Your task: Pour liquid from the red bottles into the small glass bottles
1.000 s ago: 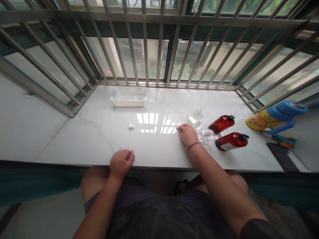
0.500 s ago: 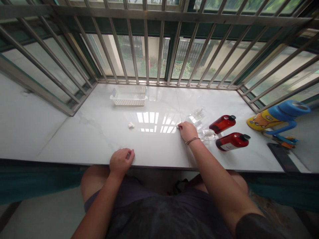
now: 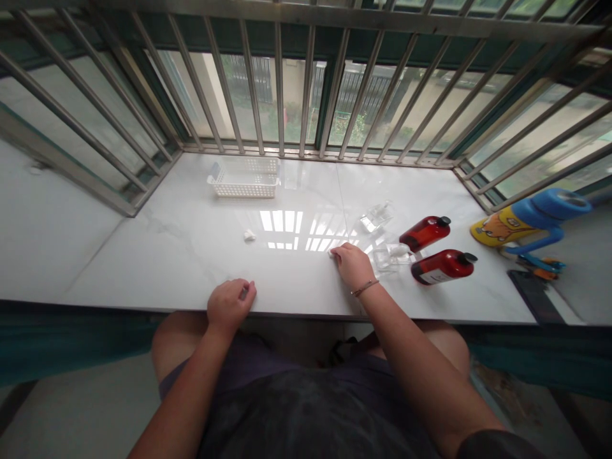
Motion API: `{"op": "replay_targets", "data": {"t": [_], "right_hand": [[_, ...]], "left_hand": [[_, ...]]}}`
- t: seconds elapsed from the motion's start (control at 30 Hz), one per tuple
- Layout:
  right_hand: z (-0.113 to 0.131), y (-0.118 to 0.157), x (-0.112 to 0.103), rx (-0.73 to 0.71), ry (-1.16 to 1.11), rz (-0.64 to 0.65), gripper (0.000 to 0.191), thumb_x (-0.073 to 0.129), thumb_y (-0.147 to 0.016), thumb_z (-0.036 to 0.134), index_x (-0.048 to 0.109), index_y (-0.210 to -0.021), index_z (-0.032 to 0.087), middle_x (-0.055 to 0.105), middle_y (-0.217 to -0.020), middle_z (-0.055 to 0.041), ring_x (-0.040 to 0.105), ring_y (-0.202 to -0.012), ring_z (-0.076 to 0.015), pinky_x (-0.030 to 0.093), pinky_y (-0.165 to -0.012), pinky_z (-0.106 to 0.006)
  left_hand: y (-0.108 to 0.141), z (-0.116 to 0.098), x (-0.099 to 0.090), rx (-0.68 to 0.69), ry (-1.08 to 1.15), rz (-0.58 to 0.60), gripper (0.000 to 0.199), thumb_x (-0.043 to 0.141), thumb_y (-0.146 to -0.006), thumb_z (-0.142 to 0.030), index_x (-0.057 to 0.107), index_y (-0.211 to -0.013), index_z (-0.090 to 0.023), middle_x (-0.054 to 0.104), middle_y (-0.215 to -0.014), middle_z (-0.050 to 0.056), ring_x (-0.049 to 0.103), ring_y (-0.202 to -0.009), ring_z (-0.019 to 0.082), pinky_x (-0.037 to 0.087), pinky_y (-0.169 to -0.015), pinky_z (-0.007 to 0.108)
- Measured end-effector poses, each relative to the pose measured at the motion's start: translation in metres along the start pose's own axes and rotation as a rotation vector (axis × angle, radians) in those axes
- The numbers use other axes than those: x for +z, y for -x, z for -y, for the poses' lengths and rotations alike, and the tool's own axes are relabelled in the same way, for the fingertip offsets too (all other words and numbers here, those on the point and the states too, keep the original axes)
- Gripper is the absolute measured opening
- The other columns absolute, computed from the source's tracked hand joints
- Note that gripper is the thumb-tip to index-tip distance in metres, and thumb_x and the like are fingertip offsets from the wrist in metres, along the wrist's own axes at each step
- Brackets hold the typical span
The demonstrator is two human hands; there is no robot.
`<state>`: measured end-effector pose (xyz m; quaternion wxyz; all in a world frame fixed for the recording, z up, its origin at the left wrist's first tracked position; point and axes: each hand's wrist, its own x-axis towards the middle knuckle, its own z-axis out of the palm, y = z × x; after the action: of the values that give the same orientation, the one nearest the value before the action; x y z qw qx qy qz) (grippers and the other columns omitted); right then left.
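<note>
our right hand [image 3: 351,264] has slid left across the white marble counter [image 3: 157,274], its fingers closed on a small white scrap [image 3: 331,252]. our left hand [image 3: 231,305] rests at the counter's edge, fingers curled; we cannot tell whether they grasp anything.

Small white scrap [image 3: 330,252], w/ paper-or-tissue look, sits on white marble sill [image 3: 157,274] right at fingertips [image 3: 337,249] of right hand [image 3: 352,265]; exact material too small to tell. Crumpled clear plastic wrap [image 3: 392,257] lies just beside that hand, toward the red bottles [image 3: 425,233]. Small dark item [image 3: 245,292] shows in curled left hand [image 3: 229,305], near sill edge; too small to ID.
</note>
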<state>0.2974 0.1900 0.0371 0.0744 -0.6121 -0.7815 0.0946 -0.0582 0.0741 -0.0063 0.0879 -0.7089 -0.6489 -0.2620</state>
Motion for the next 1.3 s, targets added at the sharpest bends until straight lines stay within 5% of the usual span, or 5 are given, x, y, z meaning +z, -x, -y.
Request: {"op": "replay_targets", "data": {"t": [0.67,0.97,1.17,1.3], "right_hand": [[0.081,0.100,0.014,-0.212,-0.024,0.147,0.032,0.056,-0.105,0.009,0.076,-0.126,0.023,0.072,-0.108,-0.0081,0.064,-0.099,-0.0232,0.046,-0.091,-0.031],[0.117,0.121,0.010,-0.331,-0.062,0.228,0.025,0.061,-0.105,0.014,0.075,-0.126,0.018,0.073,-0.109,-0.0115,0.065,-0.100,-0.0261,0.049,-0.095,-0.035],[0.116,0.136,0.013,-0.399,-0.217,0.237,0.030,0.060,-0.104,0.009,0.079,-0.122,0.024,0.077,-0.110,-0.0060,0.070,-0.102,-0.0220,0.053,-0.098,-0.032],[0.085,0.139,0.006,-0.170,-0.621,0.073,0.031,0.057,-0.105,0.014,0.080,-0.120,0.026,0.079,-0.115,-0.0058,0.073,-0.106,-0.0209,0.056,-0.099,-0.033]], "left_hand": [[0.001,-0.001,0.001,-0.037,0.016,0.022,0.032,0.060,-0.102,-0.035,0.064,-0.073,-0.024,0.061,-0.065,0.003,0.058,-0.067,0.023,0.039,-0.067,0.037],[0.001,-0.001,0.000,-0.038,0.012,0.028,0.032,0.059,-0.103,-0.036,0.064,-0.074,-0.024,0.061,-0.065,0.002,0.059,-0.067,0.023,0.039,-0.067,0.036],[0.002,-0.001,0.001,-0.030,0.001,0.027,0.033,0.058,-0.104,-0.036,0.063,-0.074,-0.024,0.062,-0.066,0.002,0.060,-0.068,0.023,0.040,-0.069,0.036],[0.003,0.001,0.002,-0.023,-0.006,0.035,0.032,0.058,-0.105,-0.036,0.063,-0.075,-0.024,0.064,-0.068,0.003,0.060,-0.069,0.023,0.041,-0.070,0.036]]}}
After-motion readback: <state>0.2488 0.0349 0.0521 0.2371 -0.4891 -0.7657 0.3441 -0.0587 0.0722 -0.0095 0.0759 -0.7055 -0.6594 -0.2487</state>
